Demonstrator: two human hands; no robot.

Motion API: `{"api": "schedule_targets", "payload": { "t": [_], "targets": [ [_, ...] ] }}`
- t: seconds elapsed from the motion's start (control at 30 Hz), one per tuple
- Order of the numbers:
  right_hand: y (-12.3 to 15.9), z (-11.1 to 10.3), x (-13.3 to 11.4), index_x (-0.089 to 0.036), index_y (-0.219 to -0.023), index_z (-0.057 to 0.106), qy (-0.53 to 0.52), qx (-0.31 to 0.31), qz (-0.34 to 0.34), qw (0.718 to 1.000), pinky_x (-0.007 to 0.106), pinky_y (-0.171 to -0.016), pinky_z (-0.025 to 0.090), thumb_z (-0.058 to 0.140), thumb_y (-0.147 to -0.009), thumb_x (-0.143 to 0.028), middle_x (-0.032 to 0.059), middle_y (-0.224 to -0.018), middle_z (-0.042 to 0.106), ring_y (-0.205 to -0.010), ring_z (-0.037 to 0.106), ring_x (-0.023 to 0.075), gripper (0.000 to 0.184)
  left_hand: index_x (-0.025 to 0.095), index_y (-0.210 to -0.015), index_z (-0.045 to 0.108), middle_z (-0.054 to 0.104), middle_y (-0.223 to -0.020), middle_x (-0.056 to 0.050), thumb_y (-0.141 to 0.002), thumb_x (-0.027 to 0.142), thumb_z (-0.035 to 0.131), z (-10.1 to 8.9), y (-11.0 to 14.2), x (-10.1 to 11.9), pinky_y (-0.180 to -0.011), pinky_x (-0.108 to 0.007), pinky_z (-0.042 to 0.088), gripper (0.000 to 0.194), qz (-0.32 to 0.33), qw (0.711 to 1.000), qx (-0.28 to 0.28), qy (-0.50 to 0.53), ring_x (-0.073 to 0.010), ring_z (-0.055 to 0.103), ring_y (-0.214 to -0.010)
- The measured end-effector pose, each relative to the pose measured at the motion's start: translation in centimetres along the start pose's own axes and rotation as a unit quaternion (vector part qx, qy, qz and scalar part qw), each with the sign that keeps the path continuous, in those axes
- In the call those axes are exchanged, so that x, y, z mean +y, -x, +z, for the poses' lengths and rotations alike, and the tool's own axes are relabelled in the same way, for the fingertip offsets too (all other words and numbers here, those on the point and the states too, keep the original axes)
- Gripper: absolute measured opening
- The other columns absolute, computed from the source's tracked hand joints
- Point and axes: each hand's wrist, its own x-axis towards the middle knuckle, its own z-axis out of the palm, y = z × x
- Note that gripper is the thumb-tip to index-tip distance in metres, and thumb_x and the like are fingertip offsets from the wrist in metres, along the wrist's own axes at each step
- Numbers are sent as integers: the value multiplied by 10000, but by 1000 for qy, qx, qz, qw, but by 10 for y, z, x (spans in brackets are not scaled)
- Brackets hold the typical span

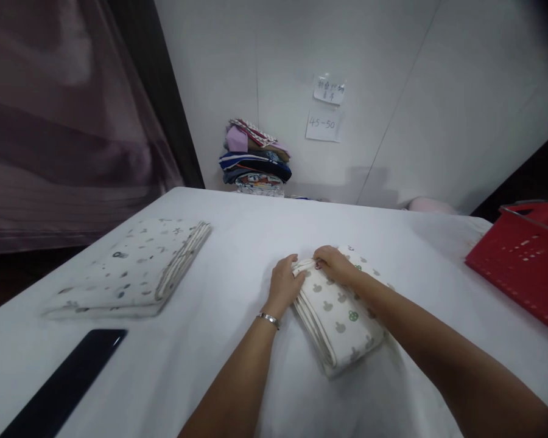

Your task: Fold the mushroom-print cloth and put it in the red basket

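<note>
The printed cloth [329, 313] lies on the white table [237, 243], a little right of the middle and close in front of the person, already folded into a thick, narrow bundle. The left hand [284, 285] has its grip closed on the bundle's far left corner, thumb and fingers pinching the layers; the right hand [335, 265] rests over the far edge with its fingers bent down onto the fabric, and whether that grip is pinched together cannot be told. The folding looks well advanced, though the far end seems not yet squared, and some cloth beyond the right forearm lies partly hidden, so straightening the edges appears to be what is left. The fabric looks soft and matte, off-white with grey mushroom-like shapes and a few green motifs, its near left side showing rounded, stacked folds. Well apart to the left, a second folded cloth [139, 261] lies broad and flat, speckled with small dark prints, its layers showing along the right side; it looks finished. Nearer the person sits a smooth, dark flat slab [64, 383], while a red basket [520, 255] with perforated, rigid sides stands at the right edge
</note>
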Motion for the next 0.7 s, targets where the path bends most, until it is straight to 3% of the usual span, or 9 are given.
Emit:
{"api": "schedule_targets", "payload": {
  "t": [0.2,0.37,0.5,0.6,0.7],
  "targets": [
    [2,-2,6,-169,-1005,650,23,-4,-16,1000,376,-905,390,518,-833,-134,94,-1018,654,-981,546,225,220,231,-1123,577,652,-992,-22,-757,161,590,3,-1,-3,-931,-350,413,373,21,1000,8,13,-178,571,-979],
    [-10,1,6,-187,-862,680,30,-11,6,999,325,-840,398,475,-875,-159,53,-872,681,-839,576,186,208,216,-1058,605,668,-898,-22,-810,270,547,4,-1,-4,-781,-294,460,260,-80,995,33,54,-156,609,-829],
    [-14,10,4,-189,-848,689,68,-32,43,996,345,-866,382,449,-905,-199,51,-859,690,-839,585,192,247,209,-850,649,675,-842,-29,-827,315,513,3,-1,-6,-777,-302,442,174,-81,996,37,-4,-172,602,-820],
    [-8,13,-2,-194,-979,676,91,-2,84,992,418,-987,310,425,-926,-248,74,-1028,683,-1011,566,218,263,214,-839,655,674,-815,-24,-826,303,499,3,0,-7,-773,-303,434,180,-74,995,53,-33,-171,595,-791],
    [6,17,-17,-190,-1224,572,112,33,103,988,494,-1066,206,403,-937,-322,116,-1355,507,-1288,382,267,358,218,-862,665,679,-819,-22,-815,275,500,4,-1,-8,-780,-294,433,180,-69,995,56,-36,-167,598,-800]
  ]
}}
